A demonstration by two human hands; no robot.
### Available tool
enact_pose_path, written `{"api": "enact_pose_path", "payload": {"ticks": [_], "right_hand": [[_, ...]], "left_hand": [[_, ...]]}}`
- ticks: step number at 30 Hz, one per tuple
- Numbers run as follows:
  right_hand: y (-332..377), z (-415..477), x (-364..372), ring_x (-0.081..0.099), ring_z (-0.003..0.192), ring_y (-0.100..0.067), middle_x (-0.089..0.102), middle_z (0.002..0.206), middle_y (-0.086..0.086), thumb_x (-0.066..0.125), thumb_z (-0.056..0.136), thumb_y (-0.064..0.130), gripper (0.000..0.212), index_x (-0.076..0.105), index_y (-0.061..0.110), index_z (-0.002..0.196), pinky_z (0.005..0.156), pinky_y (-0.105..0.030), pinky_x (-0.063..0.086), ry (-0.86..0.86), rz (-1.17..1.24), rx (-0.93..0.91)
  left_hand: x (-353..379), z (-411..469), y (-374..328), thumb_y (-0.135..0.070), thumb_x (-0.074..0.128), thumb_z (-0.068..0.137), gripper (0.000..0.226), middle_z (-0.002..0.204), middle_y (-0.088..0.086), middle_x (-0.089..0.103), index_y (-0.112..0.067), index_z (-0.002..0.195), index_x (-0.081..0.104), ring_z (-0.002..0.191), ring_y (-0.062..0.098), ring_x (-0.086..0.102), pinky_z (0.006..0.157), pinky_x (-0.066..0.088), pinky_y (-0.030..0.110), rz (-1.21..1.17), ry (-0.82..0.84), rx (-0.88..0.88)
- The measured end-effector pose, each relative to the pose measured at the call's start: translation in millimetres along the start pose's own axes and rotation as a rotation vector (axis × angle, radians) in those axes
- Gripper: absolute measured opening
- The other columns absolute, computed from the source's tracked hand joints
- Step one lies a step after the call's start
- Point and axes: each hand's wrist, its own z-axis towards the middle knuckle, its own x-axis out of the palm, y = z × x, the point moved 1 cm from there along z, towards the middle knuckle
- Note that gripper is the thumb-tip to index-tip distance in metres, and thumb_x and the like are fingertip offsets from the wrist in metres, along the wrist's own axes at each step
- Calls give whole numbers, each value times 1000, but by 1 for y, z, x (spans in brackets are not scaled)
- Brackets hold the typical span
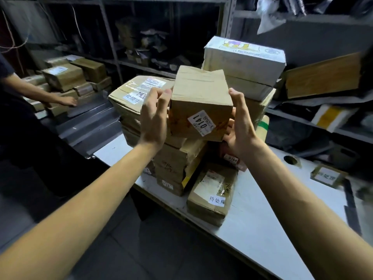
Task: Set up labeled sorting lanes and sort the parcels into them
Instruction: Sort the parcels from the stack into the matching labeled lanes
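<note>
Fingers of the left hand are spread and curled against the left face of a small cardboard parcel, while the right hand presses its right side with fingers partly under it; both hands grip the box between them, held up in the air above the stack. A white sticker on its near face reads 0141.

Below the arms lies a dark tiled floor, and the white bench runs from the near right toward the far left. On the bench nearest the camera sits a flat taped box with a handwritten white label. Just behind it rises a stack of brown cartons, directly under the held parcel. To the right, well apart, a small box with a white label rests near a round hole in the bench top.

Farther back, a large carton with another label lies left of the parcel, and a white box tops a taller pile behind it, hemming the parcel in from the far side.

At far left, another person's hand rests on a heap of boxes. Metal shelving with dim clutter fills the far wall, and shelves on the right hold bags and packets.
</note>
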Motion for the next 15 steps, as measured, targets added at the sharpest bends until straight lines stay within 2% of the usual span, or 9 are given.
{"api": "enact_pose_path", "payload": {"ticks": [4, 7, 8, 9, 12, 15], "right_hand": [[1, -21, -35, 66, 101, -26, 74, 104, -8, 55, 85, 58, 52, 66, 17, 114, 93, -43, 52, -13, -5, 11], [1, -40, -70, 67, 84, -16, 72, 100, -6, 53, 89, 51, 44, 64, 16, 113, 66, -27, 55, -25, -8, 19], [0, -47, -84, 66, 76, -12, 70, 97, -5, 52, 92, 47, 39, 62, 15, 112, 58, -22, 52, -40, -17, 12], [0, -55, -101, 65, 70, -10, 67, 94, -4, 52, 92, 44, 37, 61, 14, 112, 56, -21, 50, -67, -31, 4], [-5, -78, -151, 59, 78, -13, 62, 92, -2, 52, 93, 34, 25, 61, 14, 105, 68, -26, 46, -128, -89, 3], [-15, -105, -207, 56, 87, -18, 61, 98, -3, 55, 85, 34, 15, 60, 22, 90, 78, -33, 42, -185, -129, 60]], "left_hand": [[22, -19, -12, -40, 49, 89, 28, 81, -10, 56, -13, 95, 56, 71, -8, 50, 63, 38, 12, -14, 69, -50], [51, -39, -19, -41, 55, 82, 36, 98, -6, 60, -18, 109, 56, 88, -1, 55, 69, 41, 7, -73, 185, -163], [63, -47, -19, -40, 57, 79, 44, 106, -4, 62, -17, 116, 56, 96, 4, 58, 74, 44, 9, -81, 224, -209], [76, -56, -18, -40, 60, 76, 53, 114, -1, 63, -15, 123, 55, 103, 9, 60, 80, 48, 14, -79, 263, -256], [118, -86, -20, -39, 68, 71, 71, 126, 5, 62, -12, 135, 52, 114, 16, 61, 97, 52, 33, -94, 354, -389], [164, -125, -29, -32, 77, 74, 69, 126, 5, 63, -10, 134, 54, 113, 12, 60, 96, 51, 30, -86, 445, -440]]}}
